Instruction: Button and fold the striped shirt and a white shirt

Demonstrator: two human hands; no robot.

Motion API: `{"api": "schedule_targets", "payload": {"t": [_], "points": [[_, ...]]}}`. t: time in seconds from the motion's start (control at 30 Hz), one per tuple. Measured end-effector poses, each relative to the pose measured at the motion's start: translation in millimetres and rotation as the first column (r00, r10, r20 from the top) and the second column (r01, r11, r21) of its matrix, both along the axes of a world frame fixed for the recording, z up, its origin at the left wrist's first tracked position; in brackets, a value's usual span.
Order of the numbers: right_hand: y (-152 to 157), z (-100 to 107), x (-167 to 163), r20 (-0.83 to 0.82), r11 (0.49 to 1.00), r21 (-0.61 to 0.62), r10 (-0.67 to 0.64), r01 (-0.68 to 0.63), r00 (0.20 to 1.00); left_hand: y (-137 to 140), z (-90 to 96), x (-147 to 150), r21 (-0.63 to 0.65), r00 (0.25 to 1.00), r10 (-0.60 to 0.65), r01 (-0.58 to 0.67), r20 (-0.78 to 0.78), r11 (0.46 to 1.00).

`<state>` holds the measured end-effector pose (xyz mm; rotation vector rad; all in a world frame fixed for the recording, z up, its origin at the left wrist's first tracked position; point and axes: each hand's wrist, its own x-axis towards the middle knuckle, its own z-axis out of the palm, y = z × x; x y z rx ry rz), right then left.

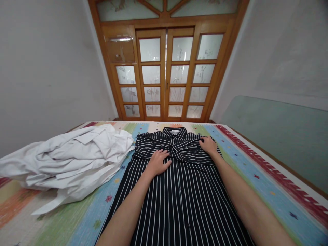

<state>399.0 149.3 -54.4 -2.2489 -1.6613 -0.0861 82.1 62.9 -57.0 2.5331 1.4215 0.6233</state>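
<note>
A black shirt (164,205) with white stripes lies front up, its collar at the far end and its buttons down the middle. Both sleeves are folded across the chest, where they cross in a bunched twist. My left hand (158,162) rests on the lower edge of the folded sleeves, left of the middle, fingers spread. At the right side of the chest, my right hand (208,145) has its fingers bent with thumb and fingertips closed on the folded sleeve fabric. The shirt's hem is out of view.
A crumpled white garment (77,153) lies in a heap to the left. Beneath everything is a multicoloured striped cloth (84,225) with small star shapes. A pale green panel (276,126) stands at the right. Wooden glazed doors (166,75) are beyond the far edge.
</note>
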Motion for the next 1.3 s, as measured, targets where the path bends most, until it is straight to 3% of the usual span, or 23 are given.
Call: {"api": "schedule_targets", "payload": {"t": [0.7,1.17,1.3], "points": [[-0.4,1.6,19.6,-0.046,0.985,0.050,-0.160,0.163,0.986,1.6,-1.3,-0.1,-0.004,1.000,-0.003,0.003,-0.006,1.000],[-25.6,-3.2,12.9,0.064,0.994,0.088,0.058,-0.063,0.996,2.9,0.6,1.2,-0.008,0.998,-0.028,0.027,-0.064,1.000],[-46.3,-3.7,16.8,0.071,0.997,0.009,0.080,-0.081,0.994,3.7,-0.6,1.4,0.009,0.997,-0.034,0.035,-0.074,0.999]]}}
